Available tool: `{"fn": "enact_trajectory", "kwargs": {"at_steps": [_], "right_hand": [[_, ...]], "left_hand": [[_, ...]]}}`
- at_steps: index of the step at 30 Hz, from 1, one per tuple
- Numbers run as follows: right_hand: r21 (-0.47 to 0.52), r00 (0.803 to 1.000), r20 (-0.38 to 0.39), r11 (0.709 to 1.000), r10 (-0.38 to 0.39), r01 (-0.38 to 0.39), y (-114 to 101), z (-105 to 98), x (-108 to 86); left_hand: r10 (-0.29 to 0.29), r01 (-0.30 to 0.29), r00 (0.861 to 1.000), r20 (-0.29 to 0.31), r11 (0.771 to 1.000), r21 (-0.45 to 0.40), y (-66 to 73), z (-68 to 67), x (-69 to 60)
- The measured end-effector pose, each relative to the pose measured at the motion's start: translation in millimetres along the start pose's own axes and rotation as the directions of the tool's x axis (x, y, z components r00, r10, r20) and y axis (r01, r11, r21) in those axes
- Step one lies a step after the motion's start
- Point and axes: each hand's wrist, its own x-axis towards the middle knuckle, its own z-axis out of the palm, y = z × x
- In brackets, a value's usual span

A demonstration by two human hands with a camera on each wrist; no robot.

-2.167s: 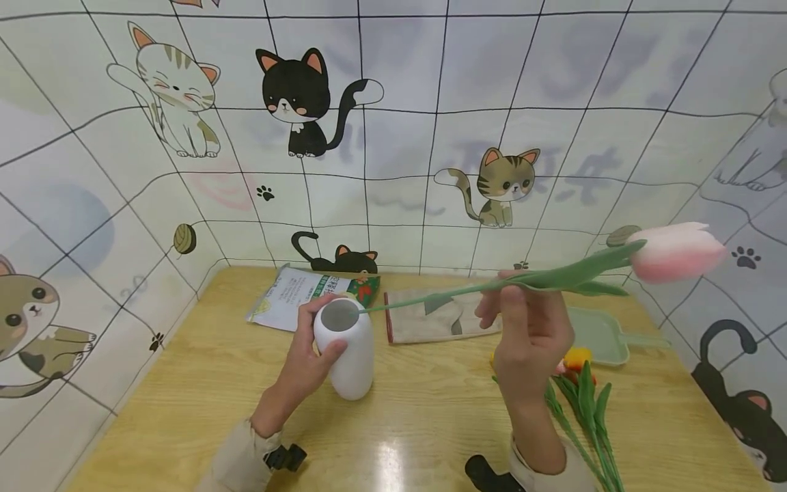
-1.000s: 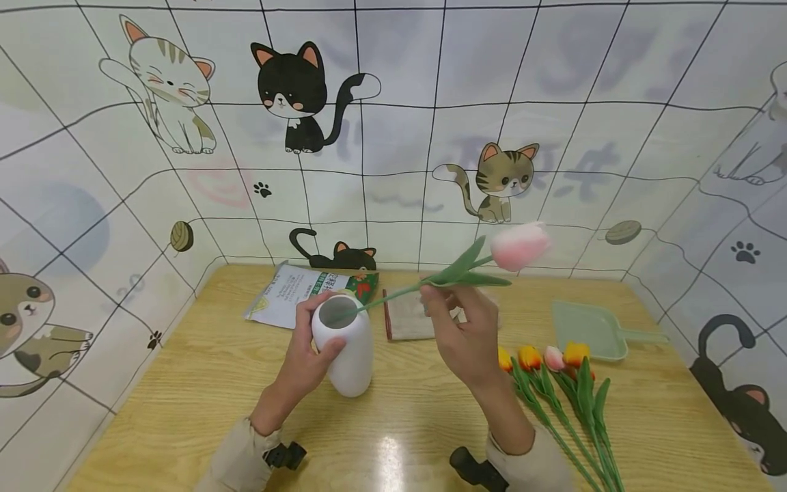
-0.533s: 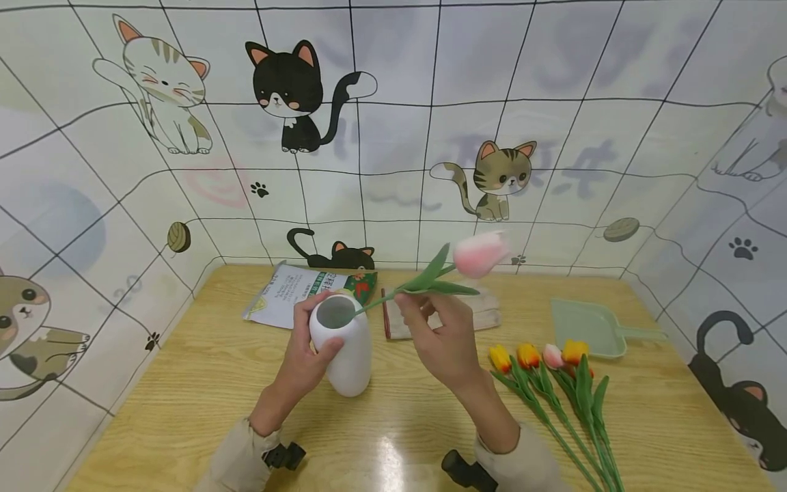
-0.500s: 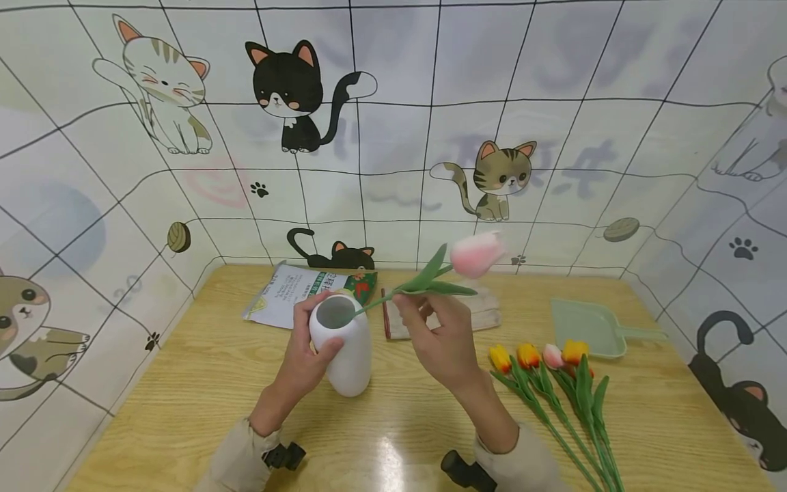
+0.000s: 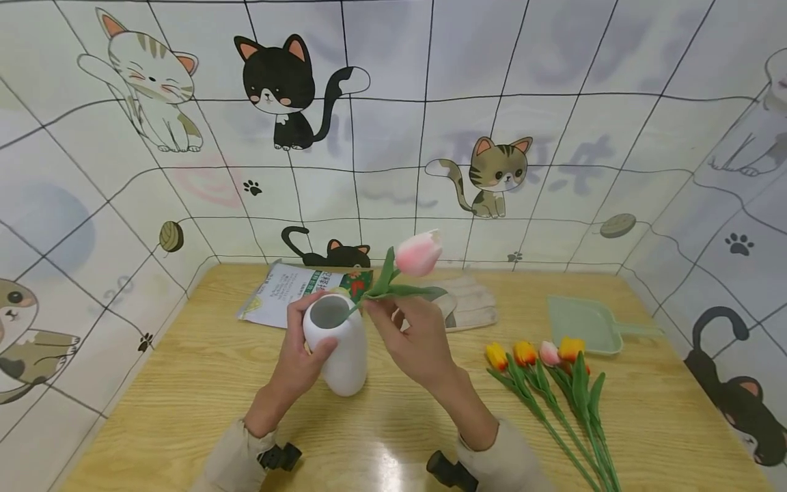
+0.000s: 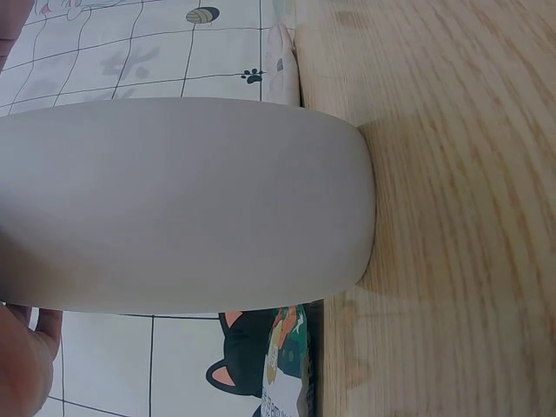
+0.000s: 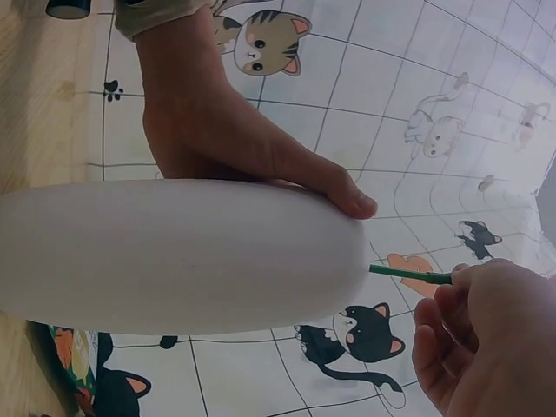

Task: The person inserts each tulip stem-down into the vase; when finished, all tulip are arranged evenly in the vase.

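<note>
A white vase stands on the wooden table, its round mouth tipped toward me in the head view. My left hand grips it near the top, thumb in front and fingers behind. With my right hand I pinch the green stem of a pink-and-white tulip just below its leaves. The stem's lower end passes into the vase's mouth; its tip is hidden inside. In the right wrist view a short length of stem shows between the vase rim and my fingers. The vase body fills much of the left wrist view.
Several yellow-orange and pink tulips lie on the table at the right. Behind them is a pale green dustpan-like scoop. A printed bag and a beige cloth item lie at the back, before a cat-patterned wall covering.
My right hand has moved left toward the vase with the tulip, whose stem has slid deeper in and stands more upright. The left hand keeps its grip on the vase.
</note>
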Motion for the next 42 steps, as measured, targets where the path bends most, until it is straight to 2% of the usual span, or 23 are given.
{"fn": "enact_trajectory", "kwargs": {"at_steps": [7,17,22,32,42], "right_hand": [[-0.073,0.999,0.042,0.997,-0.021,0.025,6,15,-5.7],[-0.123,0.995,0.095,0.992,-0.002,0.014,8,19,-8.1],[-0.131,0.994,0.105,0.991,0.008,0.006,8,18,-7.4],[-0.116,0.990,0.108,0.990,0.095,-0.082,8,10,-7.2],[-0.164,0.988,0.098,0.981,0.120,-0.103,12,-1,-9.4]], "left_hand": [[0.049,-0.049,0.999,-0.003,0.999,-0.008,-0.3,0.0,-0.5],[0.025,-0.024,1.000,0.004,1.000,-0.008,0.1,0.4,-0.8],[0.032,-0.032,0.999,0.005,0.999,-0.004,-0.1,0.1,-1.1],[0.008,-0.008,1.000,-0.006,1.000,0.004,0.0,0.2,-2.0],[-0.008,0.008,1.000,-0.012,1.000,-0.001,0.0,0.5,-0.5]]}}
